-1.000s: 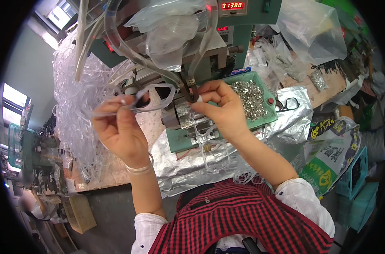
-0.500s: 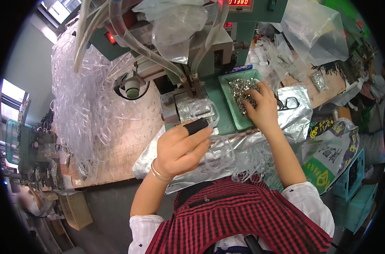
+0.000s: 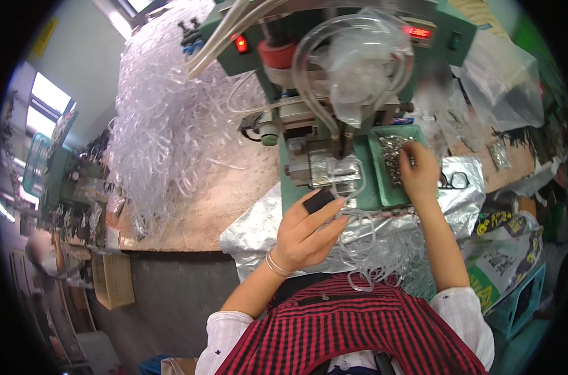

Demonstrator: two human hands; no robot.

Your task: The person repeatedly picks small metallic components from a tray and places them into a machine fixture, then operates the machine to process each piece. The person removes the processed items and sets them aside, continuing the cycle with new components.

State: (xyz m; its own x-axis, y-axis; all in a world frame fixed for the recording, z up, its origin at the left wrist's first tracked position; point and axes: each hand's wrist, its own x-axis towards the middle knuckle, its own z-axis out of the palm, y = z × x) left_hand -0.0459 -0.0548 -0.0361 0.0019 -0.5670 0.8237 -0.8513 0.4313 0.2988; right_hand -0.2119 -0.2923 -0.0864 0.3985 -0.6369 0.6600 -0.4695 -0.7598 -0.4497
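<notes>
My left hand (image 3: 309,231) reaches down to the clear plastic strips (image 3: 371,240) lying on the silver foil (image 3: 253,234) at the bench's front edge; a black cot covers one fingertip. Its fingers touch the strips, but a firm hold cannot be made out. My right hand (image 3: 418,172) rests in the green tray (image 3: 384,187) of small shiny metal parts (image 3: 390,153), fingers down among them. Just left of the tray a clear frame piece (image 3: 337,170) lies on the green machine's (image 3: 334,37) fixture.
A large heap of clear plastic offcuts (image 3: 171,125) fills the wooden bench (image 3: 228,200) to the left. Clear hoses and plastic bags (image 3: 353,62) hang from the machine. Bags of parts (image 3: 499,153) lie at the right, printed sacks (image 3: 503,250) below them.
My left hand dropped from the machine, where it held a clear piece, to the strips at the front edge. My right hand moved right into the tray of metal parts.
</notes>
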